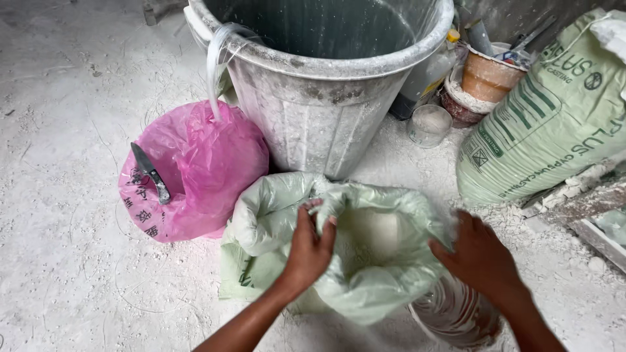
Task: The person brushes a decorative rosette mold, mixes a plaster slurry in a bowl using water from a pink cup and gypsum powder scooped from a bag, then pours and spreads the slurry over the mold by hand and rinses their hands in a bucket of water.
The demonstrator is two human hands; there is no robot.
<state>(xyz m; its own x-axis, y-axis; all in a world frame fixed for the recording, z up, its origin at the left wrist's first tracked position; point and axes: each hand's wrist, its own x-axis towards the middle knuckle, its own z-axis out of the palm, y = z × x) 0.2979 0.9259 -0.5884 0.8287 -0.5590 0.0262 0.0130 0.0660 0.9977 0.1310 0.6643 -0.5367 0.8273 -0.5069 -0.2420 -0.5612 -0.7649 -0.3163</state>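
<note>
Head view, looking down at a powder-dusted floor [72,261]. An open pale green sack [365,261] of white powder sits in the lower middle, just in front of a large grey bucket [319,85]. The left hand [310,244] has its grip closed on the sack's rolled rim at the near left. The right hand [479,257] grasps the rim's right edge. A pink bag [195,169] with a knife [150,173] lying on it stands left of the sack. A printed green sack [548,124] leans at right.
</note>
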